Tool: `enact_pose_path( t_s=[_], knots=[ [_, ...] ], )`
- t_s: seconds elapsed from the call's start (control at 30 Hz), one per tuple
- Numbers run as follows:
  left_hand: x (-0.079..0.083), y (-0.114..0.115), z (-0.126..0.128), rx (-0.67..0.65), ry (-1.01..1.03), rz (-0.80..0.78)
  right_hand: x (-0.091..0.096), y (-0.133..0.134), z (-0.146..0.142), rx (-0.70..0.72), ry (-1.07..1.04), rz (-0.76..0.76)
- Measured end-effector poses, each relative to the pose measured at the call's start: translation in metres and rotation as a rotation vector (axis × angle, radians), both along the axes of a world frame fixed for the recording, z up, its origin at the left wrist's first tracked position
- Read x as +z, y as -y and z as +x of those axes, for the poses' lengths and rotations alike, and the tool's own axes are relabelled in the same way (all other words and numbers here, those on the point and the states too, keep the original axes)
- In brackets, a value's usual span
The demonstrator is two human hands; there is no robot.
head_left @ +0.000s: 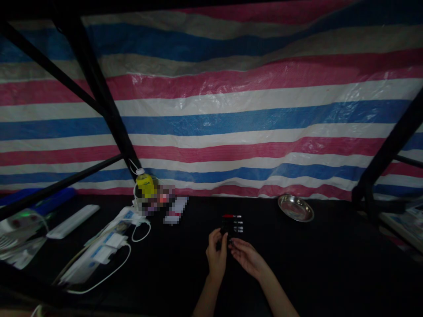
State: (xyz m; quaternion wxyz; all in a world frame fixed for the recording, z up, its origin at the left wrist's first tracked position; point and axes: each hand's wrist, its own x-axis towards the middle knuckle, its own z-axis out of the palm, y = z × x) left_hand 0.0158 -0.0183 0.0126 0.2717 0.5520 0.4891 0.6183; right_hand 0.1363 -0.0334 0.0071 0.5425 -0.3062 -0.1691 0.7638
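Your left hand [216, 253] and right hand [246, 257] meet over the dark counter [313, 264], fingertips pinching a small dark piece; which hand truly grips it I cannot tell. The pens [233, 223] lie in a row just beyond. Keep both hands low and steady, close to that row.

Two bare forearms rise from the bottom edge of the view, near the front edge of the dark bench; no sleeves, cuffs or gloves cover them; the left hand [216, 255] and the right hand [246, 257] are both uncovered; no rings, watch or bracelets can be made out in the dim light; the fingers look slender, the nails short and plain.
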Motion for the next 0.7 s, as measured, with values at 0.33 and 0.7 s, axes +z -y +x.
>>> enact_pose_path(
  t_s=[0.33,0.7],
  knots=[
    [-0.005,-0.003,0.002,-0.190,-0.228,0.069,0.001,0.002,-0.013,-0.035,0.386,0.273],
    [-0.011,-0.021,-0.003,-0.083,-0.066,-0.140,-0.004,0.007,-0.008,-0.530,1.228,0.451]
  ],
)
